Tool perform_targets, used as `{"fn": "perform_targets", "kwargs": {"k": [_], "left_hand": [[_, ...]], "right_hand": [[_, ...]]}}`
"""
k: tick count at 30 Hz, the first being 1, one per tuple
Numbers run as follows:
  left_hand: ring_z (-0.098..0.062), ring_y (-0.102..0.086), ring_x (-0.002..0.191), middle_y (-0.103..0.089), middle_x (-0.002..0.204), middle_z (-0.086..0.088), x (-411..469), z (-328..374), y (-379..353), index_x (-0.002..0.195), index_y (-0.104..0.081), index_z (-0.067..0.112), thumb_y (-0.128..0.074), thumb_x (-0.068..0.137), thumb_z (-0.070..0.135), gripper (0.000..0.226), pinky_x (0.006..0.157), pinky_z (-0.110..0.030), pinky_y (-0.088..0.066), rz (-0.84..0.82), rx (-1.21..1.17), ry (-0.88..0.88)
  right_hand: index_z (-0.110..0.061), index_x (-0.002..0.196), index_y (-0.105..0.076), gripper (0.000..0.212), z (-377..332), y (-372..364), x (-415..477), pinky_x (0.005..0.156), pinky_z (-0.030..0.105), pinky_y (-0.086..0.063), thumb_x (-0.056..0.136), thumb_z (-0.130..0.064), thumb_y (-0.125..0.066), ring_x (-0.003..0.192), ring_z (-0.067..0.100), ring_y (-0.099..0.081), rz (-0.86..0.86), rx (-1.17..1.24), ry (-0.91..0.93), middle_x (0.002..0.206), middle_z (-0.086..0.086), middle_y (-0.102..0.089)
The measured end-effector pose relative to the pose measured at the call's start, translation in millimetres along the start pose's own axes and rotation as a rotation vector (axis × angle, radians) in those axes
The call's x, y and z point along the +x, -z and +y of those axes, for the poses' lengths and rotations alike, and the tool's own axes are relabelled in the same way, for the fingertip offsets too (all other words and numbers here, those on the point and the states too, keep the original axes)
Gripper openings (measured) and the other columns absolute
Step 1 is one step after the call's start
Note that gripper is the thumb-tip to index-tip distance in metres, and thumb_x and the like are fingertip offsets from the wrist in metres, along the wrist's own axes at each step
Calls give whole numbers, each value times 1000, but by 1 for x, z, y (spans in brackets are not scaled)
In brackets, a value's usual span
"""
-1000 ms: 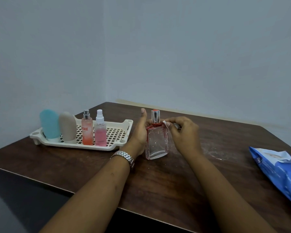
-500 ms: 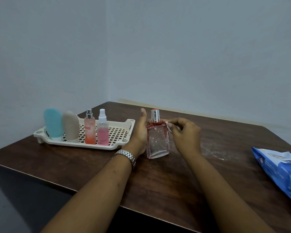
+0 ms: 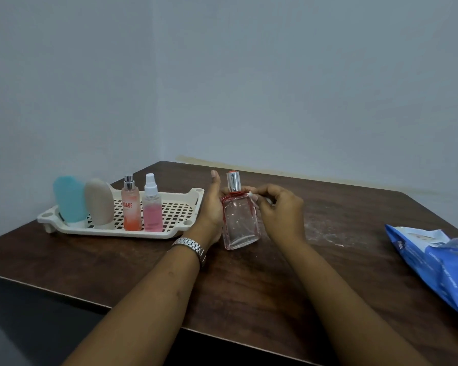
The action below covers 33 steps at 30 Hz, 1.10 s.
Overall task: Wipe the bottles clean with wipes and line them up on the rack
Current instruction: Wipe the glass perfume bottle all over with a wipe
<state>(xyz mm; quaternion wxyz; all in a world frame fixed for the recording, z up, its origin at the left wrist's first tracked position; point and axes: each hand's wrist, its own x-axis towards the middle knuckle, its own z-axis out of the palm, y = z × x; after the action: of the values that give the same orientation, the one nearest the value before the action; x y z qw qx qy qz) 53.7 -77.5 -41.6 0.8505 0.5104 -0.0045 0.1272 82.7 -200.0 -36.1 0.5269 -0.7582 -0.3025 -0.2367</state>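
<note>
The bottle point(image 3: 239, 220), slightly tilted at mid-desk, is between both hands. The left hand point(image 3: 212, 207) grips its left side, thumb up. The right hand point(image 3: 280, 210) pinches a wipe point(image 3: 250, 194) at its shoulder. The rack point(image 3: 180, 225) near the dark desk's point(image 3: 249, 286) left edge holds four others point(image 3: 131, 207). A wipes pack point(image 3: 439, 265) lies at the right edge, with pale walls point(image 3: 302, 88) behind.

Two plain pale blue-grey walls point(image 3: 302, 75) meet in a corner behind a dark brown wooden table point(image 3: 249, 286).
</note>
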Motion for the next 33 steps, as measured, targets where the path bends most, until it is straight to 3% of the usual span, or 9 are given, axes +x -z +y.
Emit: {"fn": "perform_targets", "kwargs": {"k": [6, 10, 14, 25, 29, 33], "left_hand": [[-32, -62, 76, -66, 82, -21, -1, 1, 1, 88, -69, -4, -14, 91, 70, 92, 75, -35, -53, -3, 8, 5], [-32, -63, 77, -66, 85, -22, -3, 2, 1, 94, -67, -4, -11, 90, 71, 94, 77, -37, -53, 9, 30, 9], [-31, -63, 79, -66, 88, -22, -2, 1, 1, 94, -67, -4, -12, 91, 71, 93, 77, -38, -54, 20, 34, 2], [-31, -64, 79, -68, 88, -21, 1, -1, 4, 95, -68, -4, -12, 90, 71, 93, 79, -39, -54, 6, 48, -4], [-31, -66, 76, -68, 84, -21, 1, -1, 4, 95, -67, -4, -14, 90, 71, 92, 73, -38, -56, 15, 38, -5], [-32, -65, 77, -67, 86, -22, 0, -1, 3, 93, -68, -4, -14, 90, 71, 92, 75, -39, -56, 15, 49, -12]], "right_hand": [[-19, 85, -71, 7, -1, 3, -1, 58, 3, -43, 85, -13, -67, 72, -11, -56, -18, 1, -45, 79, -17, -64], [-20, 84, -70, 8, 3, 4, -1, 58, 9, -40, 84, -12, -68, 69, -3, -55, -36, -4, -128, 73, -15, -61], [-19, 85, -71, 8, 1, 3, -2, 55, 1, -40, 84, -11, -68, 67, -5, -54, -32, -17, -85, 72, -15, -60], [-15, 83, -71, 6, 3, 4, -4, 53, 1, -37, 84, -10, -68, 63, -7, -52, -18, -33, -97, 68, -19, -56], [-16, 81, -72, 4, -2, 0, -6, 55, -1, -36, 83, -14, -70, 65, -16, -53, 0, -5, -42, 70, -20, -58], [-24, 77, -67, 12, 2, 1, -4, 56, 5, -38, 83, -14, -70, 66, -4, -55, 7, 22, -134, 70, -16, -61]]}}
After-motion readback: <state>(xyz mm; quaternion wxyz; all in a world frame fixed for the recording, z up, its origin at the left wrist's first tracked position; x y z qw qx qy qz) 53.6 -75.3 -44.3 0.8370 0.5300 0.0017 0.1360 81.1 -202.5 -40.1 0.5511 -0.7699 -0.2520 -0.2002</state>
